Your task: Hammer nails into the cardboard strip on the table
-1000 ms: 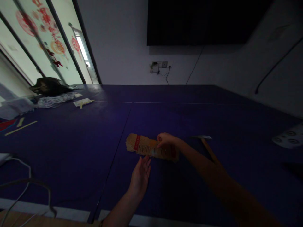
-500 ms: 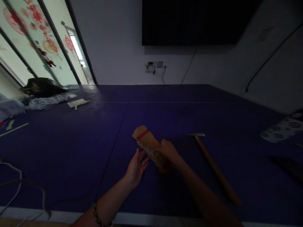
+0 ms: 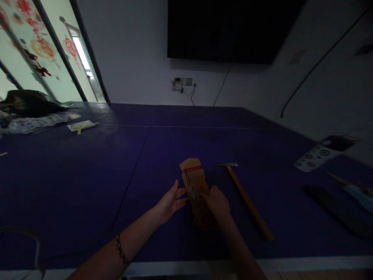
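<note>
A worn strip of brown cardboard (image 3: pixel 194 178) with a red printed band and rows of short dark marks is angled over the purple tabletop (image 3: pixel 151 237). My right hand (image 3: pixel 217 203) is closed on its right side, thumb lying over the face. At the left edge, my left hand (image 3: pixel 172 202) has its fingers stretched and apart, fingertips at or just behind the cardboard; whether they touch is unclear. The cardboard's lower end is dark and hard to make out. Right of my right hand lies a hammer (image 3: pixel 249 202) with a wooden handle, its thin metal head pointing away from me.
On the right are a patterned white case (image 3: pixel 311 158), a long black object (image 3: pixel 335 210) and a light-blue tool (image 3: pixel 359 196). Far left, a dark bag (image 3: pixel 30 103) sits by plastic packaging (image 3: pixel 37 122) and a small white packet (image 3: pixel 81 125). A cable (image 3: pixel 36 249) lies lower left.
The cardboard has turned closer to pointing straight away from me, held in my right hand. My left hand stays beside its left edge. The view has swung to the right.
</note>
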Demonstrator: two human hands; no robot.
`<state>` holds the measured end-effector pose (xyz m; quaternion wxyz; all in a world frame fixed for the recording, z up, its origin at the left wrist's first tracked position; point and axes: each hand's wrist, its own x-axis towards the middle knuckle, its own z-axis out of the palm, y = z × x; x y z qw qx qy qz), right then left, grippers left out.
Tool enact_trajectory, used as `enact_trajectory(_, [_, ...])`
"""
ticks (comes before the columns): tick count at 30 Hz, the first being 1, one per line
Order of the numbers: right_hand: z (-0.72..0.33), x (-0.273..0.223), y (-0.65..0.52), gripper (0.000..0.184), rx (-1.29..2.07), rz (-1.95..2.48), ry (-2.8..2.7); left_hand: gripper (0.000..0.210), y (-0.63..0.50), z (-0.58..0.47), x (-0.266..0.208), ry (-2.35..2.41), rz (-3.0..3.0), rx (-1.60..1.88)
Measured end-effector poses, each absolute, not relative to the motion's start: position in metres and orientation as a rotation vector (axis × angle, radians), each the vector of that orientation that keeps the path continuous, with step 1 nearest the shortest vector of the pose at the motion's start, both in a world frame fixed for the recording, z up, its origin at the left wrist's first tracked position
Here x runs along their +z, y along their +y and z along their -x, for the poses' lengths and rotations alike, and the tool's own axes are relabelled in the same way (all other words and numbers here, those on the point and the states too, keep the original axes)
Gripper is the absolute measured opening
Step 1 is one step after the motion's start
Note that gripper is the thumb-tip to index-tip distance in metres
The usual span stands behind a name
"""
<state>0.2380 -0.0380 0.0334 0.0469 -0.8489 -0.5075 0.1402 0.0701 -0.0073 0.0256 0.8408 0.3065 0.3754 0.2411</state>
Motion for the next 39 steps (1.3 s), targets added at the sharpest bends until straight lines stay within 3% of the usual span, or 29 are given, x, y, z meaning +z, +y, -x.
enact_trajectory(31, [-0.315,0.018,-0.063,0.023,0.296,2.545,-1.53,0.059,-0.025,-0.123,0.022,0.729,-0.736,0.445])
enact_trajectory(36, [-0.352,0.028,-0.052,0.035,0.136,2.599,-1.492,0.058,-0.025,-0.122,0.023,0.738,-0.716,0.435])
enact_trajectory(39, [-0.366,0.024,-0.045,0.029,0.085,2.629,-1.525,0.058,-0.024,-0.121,0.023,0.726,-0.708,0.433])
